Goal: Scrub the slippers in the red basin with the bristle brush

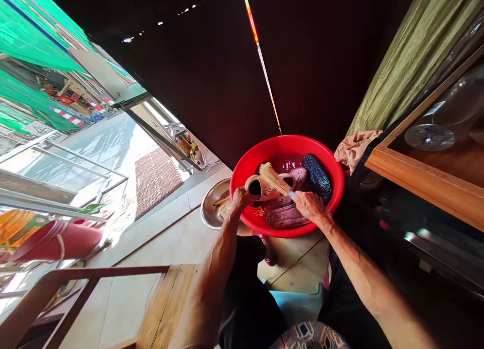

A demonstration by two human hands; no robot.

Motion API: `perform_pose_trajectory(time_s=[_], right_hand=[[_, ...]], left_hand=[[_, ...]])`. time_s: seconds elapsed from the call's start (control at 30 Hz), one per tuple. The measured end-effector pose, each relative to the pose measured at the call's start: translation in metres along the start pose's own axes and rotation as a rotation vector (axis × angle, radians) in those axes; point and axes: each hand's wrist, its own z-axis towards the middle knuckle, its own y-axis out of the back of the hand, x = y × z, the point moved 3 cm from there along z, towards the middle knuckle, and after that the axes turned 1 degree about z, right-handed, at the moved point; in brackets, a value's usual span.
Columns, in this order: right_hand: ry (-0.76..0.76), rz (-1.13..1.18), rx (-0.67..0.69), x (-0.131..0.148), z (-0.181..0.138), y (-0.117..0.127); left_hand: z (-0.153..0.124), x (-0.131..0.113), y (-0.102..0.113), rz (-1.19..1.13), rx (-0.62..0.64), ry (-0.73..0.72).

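A round red basin (245,175) stands on the tiled floor in front of me. My left hand (241,196) is closed round a beige slipper (264,187) held over the basin. My right hand (309,205) grips the handle of a scrub brush (274,179), whose pale bristles rest on the slipper. Inside the basin lie a pink ribbed slipper (285,216), a second pink one (300,176) and a dark blue slipper (316,176).
A metal bowl (212,208) sits on the floor left of the basin. A wooden bench (166,303) is at my lower left, a wooden table edge (423,180) with glassware at right. A crumpled cloth (355,146) lies by the basin. A doormat (157,180) lies towards the street.
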Motion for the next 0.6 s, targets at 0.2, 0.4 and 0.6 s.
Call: perform_pose_trajectory(time_s=[0.2,0.4,0.6], right_hand=[[0.016,-0.001,-0.021,-0.005,-0.007,0.004],[-0.08,0.064,0.011,-0.012,0.003,-0.013],[-0.272,0.103,0.045,-0.041,0.025,-0.017]], left_hand=[[-0.003,-0.008,0.009,0.182,-0.086,-0.064],[-0.007,-0.014,0.008,0.198,-0.079,-0.171],[-0.003,-0.009,0.01,0.108,-0.054,-0.088]])
